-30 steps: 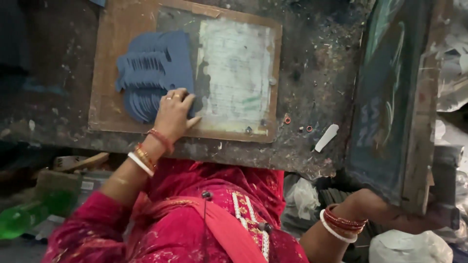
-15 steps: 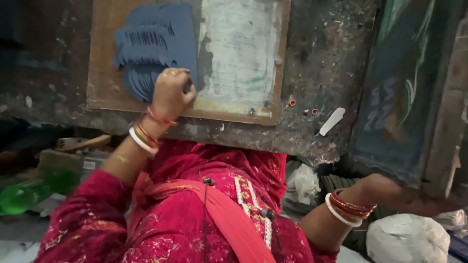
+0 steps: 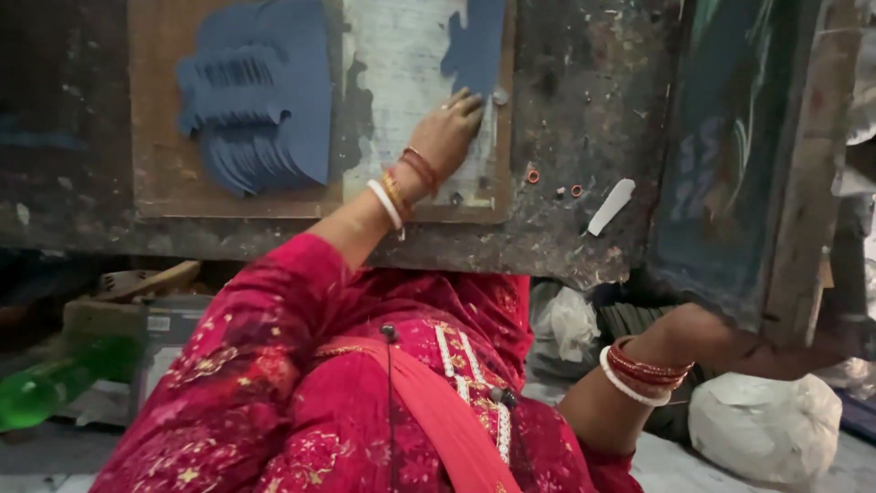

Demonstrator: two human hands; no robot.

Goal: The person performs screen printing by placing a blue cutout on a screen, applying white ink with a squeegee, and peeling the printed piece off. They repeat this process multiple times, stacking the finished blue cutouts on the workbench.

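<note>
A stack of blue cut-out pieces (image 3: pixel 255 100) lies fanned on a brown wooden board (image 3: pixel 151 137). Beside it on the board is a pale, paint-worn panel (image 3: pixel 401 64). A single blue piece (image 3: pixel 474 41) lies on that panel near its right edge. My left hand (image 3: pixel 447 137) rests on the panel with its fingertips on the lower end of this piece. My right hand (image 3: pixel 707 338) grips the lower corner of a tilted wooden frame (image 3: pixel 798 183) with dark green mesh, to the right of the worn table (image 3: pixel 584 100).
A white chalk-like stick (image 3: pixel 611 205) and two small orange rings (image 3: pixel 533 175) lie on the table right of the board. Below the table edge are a green bottle (image 3: pixel 46 388), wooden scraps (image 3: pixel 146 283) and white plastic bags (image 3: pixel 762 424).
My left hand left the blue stack and moved right across the pale panel, bringing one blue piece with it. The right hand still holds the frame.
</note>
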